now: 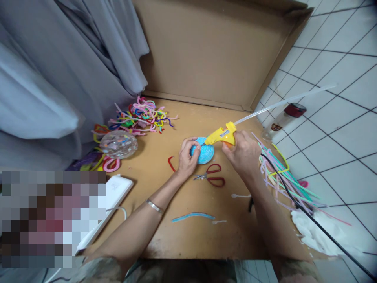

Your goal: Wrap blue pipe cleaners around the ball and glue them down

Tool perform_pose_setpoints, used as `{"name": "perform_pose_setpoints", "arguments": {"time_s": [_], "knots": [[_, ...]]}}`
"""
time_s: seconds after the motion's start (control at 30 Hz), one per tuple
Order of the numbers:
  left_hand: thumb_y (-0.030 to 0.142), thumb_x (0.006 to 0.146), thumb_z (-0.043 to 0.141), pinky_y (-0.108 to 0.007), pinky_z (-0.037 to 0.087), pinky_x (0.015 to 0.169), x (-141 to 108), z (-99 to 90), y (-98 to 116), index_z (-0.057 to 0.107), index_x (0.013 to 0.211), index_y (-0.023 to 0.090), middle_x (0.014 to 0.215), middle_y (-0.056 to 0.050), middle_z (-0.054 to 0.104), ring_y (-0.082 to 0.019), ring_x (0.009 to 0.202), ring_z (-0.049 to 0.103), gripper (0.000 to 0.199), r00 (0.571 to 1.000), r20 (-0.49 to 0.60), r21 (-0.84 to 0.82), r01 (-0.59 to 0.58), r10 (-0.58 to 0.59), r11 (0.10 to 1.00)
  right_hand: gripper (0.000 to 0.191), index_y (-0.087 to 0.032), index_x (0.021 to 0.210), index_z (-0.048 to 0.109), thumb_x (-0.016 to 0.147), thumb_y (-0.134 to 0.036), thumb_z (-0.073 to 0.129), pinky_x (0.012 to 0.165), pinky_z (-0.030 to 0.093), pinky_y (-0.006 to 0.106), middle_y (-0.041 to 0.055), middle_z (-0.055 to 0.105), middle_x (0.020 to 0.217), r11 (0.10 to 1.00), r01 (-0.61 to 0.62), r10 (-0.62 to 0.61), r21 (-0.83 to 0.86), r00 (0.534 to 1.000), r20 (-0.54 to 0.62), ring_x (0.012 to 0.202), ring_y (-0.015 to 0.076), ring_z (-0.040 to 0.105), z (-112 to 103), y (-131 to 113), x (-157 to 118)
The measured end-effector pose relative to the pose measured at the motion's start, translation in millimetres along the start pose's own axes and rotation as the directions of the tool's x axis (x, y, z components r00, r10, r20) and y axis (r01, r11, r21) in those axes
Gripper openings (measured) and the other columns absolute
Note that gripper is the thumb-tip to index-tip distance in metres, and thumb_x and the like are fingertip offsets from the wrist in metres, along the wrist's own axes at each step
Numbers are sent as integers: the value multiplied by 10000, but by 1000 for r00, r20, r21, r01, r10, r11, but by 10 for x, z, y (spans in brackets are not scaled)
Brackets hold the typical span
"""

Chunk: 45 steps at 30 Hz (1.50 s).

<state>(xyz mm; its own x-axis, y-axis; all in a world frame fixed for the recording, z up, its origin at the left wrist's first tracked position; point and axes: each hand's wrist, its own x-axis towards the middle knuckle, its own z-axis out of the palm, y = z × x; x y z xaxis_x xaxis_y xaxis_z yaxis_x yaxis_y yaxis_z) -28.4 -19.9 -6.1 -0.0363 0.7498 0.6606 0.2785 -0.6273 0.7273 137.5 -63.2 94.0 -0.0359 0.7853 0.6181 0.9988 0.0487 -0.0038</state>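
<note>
Left hand [188, 156] grips the blue disc [207, 154]; right hand [244, 151] clasps the yellow glue gun [221, 135].

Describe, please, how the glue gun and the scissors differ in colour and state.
The glue gun has a yellow body, while the scissors have red handles. The right hand holds the glue gun, whereas the scissors lie on the table. A long clear stick extends from the glue gun; none extends from the scissors. Both are near the blue disc.
</note>
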Motion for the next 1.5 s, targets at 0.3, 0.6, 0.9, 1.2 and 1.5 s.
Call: {"name": "perform_pose_setpoints", "arguments": {"time_s": [0.3, 0.6, 0.9, 1.2, 1.5], "knots": [[278, 911, 502, -383, 471, 962, 2, 2, -7, 581, 906, 191, 1093, -81, 614, -192, 1086, 581, 117, 1000, 3, -16, 1, -1, 1000, 214, -139, 921, 622, 840, -312, 524, 627, 300, 298, 91, 601, 847, 997, 71, -71, -38, 997, -3, 719, 195, 480, -53, -4, -5], [302, 916, 497, -395, 473, 961, 1, 4, -11, 582, 902, 192, 1097, -89, 616, -199, 1090, 582, 139, 1000, 7, -3, 4, -4, 1000, 191, -152, 939, 615, 855, -292, 517, 645, 315, 304, 95, 595, 867, 996, 86, -85, -27, 996, 35, 746, 199, 486, -107, -18, -1], [292, 915, 499, -389, 467, 968, 1, -3, 5, 585, 901, 190, 1098, -89, 614, -199, 1096, 580, 134, 1000, 10, -8, 11, -11, 1000, 208, -137, 946, 628, 846, -291, 532, 622, 301, 298, 98, 607, 866, 997, 68, -66, -32, 996, 54, 730, 201, 489, -99, -9, 4], [293, 914, 506, -390, 472, 962, 5, 5, -3, 582, 902, 188, 1098, -90, 615, -200, 1091, 585, 130, 1000, 3, -7, 1, -1, 1000, 212, -135, 929, 636, 824, -298, 549, 594, 306, 286, 103, 624, 871, 998, 29, -32, 54, 998, 52, 743, 209, 510, -40, 50, 7], [304, 918, 501, -396, 480, 950, 8, 0, 22, 578, 900, 192, 1084, -92, 620, -202, 1082, 591, 137, 1000, 10, 6, 12, -12, 1000, 242, -185, 699, 576, 811, -399, 554, 578, 307, 285, 56, 601, 717, 987, -34, 14, 159, 992, 123, 662, 191, 511, 145, 238, 65]]}}
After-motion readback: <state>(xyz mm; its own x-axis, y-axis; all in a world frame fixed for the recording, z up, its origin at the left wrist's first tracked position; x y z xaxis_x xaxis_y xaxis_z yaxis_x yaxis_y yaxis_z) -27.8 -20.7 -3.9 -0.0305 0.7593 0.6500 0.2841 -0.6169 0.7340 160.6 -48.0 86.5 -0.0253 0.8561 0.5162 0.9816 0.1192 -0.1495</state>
